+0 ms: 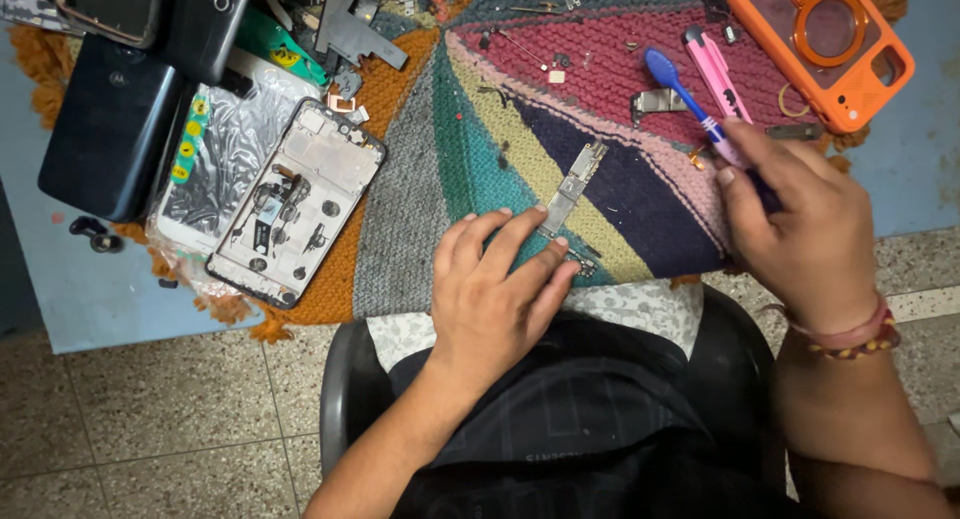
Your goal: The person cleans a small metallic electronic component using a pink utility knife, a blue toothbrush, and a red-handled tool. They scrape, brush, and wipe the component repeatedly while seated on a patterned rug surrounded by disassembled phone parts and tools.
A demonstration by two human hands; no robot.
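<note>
Where mat ends, left hand

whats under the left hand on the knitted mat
A long narrow circuit board lies on the striped knitted mat. The left hand presses its near end; the far end sticks out past the fingers. The covered part cannot be seen.
</note>
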